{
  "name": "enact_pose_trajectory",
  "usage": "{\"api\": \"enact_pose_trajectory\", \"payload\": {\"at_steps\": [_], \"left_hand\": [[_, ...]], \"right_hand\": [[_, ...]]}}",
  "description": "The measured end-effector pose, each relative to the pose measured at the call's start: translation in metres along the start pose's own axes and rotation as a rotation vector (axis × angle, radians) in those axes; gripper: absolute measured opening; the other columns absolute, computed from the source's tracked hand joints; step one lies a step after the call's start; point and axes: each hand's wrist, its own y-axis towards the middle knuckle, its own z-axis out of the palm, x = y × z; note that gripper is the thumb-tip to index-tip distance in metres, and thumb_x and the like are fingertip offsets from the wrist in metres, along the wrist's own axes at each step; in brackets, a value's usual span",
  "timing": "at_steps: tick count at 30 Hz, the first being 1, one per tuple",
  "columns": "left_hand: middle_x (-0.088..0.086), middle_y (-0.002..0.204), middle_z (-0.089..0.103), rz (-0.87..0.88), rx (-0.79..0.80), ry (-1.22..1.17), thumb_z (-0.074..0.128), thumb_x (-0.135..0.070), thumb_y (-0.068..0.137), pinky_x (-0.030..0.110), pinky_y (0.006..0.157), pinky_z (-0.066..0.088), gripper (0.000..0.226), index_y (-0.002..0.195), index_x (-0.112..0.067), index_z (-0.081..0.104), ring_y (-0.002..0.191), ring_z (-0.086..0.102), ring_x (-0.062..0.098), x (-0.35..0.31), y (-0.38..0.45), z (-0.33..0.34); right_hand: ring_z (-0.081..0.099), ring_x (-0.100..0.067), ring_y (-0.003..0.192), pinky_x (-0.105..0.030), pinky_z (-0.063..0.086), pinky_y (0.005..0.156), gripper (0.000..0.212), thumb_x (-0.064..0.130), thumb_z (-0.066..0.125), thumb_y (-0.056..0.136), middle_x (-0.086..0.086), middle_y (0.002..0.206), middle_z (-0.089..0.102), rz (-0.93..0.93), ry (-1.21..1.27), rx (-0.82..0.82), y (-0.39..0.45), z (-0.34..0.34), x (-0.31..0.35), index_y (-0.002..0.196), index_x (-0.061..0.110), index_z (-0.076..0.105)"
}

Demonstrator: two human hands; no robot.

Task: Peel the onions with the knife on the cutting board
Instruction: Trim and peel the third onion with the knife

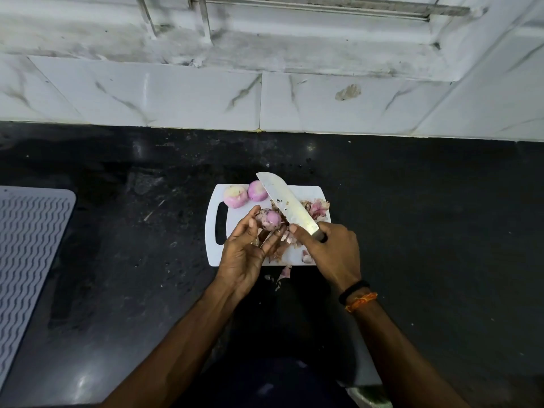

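left hand (pixel 245 251) holds onion (pixel 270 219) | knife (pixel 287 203) beside | peels (pixel 316 208) behind

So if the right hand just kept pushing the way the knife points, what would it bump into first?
Probably the peeled onion at the board's far edge: the right hand holds the knife, whose blade runs up-left past it. Depth is unclear, so the blade may pass above it.

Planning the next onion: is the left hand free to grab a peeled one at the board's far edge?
Probably not yet: the left hand holds the half-peeled onion; otherwise the peeled onions lie unobstructed.
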Motion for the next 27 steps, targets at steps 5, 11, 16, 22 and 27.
{"api": "enact_pose_trajectory", "payload": {"at_steps": [5,11,16,22,27], "left_hand": [[0.016,0.134,0.063,-0.005,-0.013,-0.03,0.055,0.0,0.089,0.049,0.099,0.053,0.047,0.136,-0.002,0.055,0.123,0.061,0.033,0.0,0.002,-0.003],[0.013,0.114,0.071,0.007,0.012,-0.036,0.055,0.006,0.08,0.047,0.102,0.05,0.046,0.124,-0.004,0.063,0.11,0.067,0.028,-0.004,0.001,-0.005],[0.025,0.132,0.061,0.023,0.043,-0.006,0.053,0.011,0.079,0.047,0.103,0.047,0.046,0.122,-0.001,0.063,0.119,0.061,0.037,-0.003,0.002,-0.008],[0.022,0.136,0.059,0.073,0.081,0.054,0.062,0.012,0.074,0.046,0.104,0.047,0.059,0.132,-0.002,0.058,0.121,0.059,0.032,-0.002,0.005,-0.012],[0.022,0.133,0.06,0.071,0.047,0.097,0.062,0.006,0.074,0.041,0.098,0.055,0.058,0.131,0.001,0.055,0.115,0.064,0.03,-0.004,0.002,-0.01]], "right_hand": [[0.068,-0.016,0.054,-0.045,0.058,0.06,0.066,0.081,0.052,0.076,0.001,0.061,0.067,-0.021,-0.066,0.016,0.001,0.004,0.003,0.062,0.017,0.057],[0.064,-0.015,0.052,-0.041,0.055,0.059,0.058,0.07,0.044,0.087,-0.002,0.055,0.063,-0.074,-0.142,-0.008,-0.003,0.002,0.01,0.06,0.018,0.052],[0.052,-0.012,0.049,-0.03,0.041,0.051,0.051,0.057,0.052,0.094,0.003,0.052,0.054,-0.138,-0.205,-0.013,-0.008,0.001,0.017,0.058,0.02,0.046],[0.042,-0.006,0.045,-0.024,0.03,0.051,0.051,0.057,0.056,0.093,0.01,0.048,0.042,-0.189,-0.257,-0.01,-0.012,-0.001,0.018,0.056,0.028,0.037],[0.053,-0.009,0.05,-0.03,0.044,0.055,0.052,0.068,0.05,0.088,0.009,0.051,0.052,-0.211,-0.258,0.016,-0.006,-0.004,0.014,0.057,0.026,0.042]]}}
